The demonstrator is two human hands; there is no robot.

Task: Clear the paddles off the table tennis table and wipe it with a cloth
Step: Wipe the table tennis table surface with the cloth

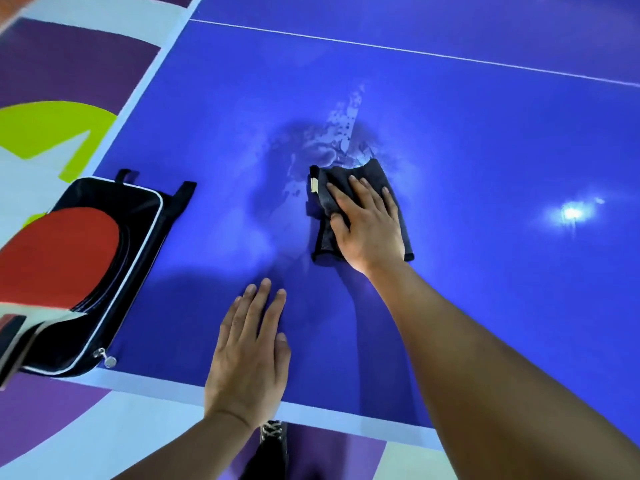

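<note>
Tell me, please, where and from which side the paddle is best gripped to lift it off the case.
Probably the handle of the paddle, coming from the near left. It juts out past the case toward the person, so fingers can close round it, while the red blade lies flat with little to get under. The left hand is the nearer one.

Glossy blue table top point(485, 140), wet-streaked beyond the soft dark cloth point(322, 199); matt red rubber paddle point(59, 254), shiny black case point(138, 230)

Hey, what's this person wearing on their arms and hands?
No sleeves show anywhere up to the frame edge. The left hand and right hand wear no gloves, rings, watch or bracelet that I can see.
</note>
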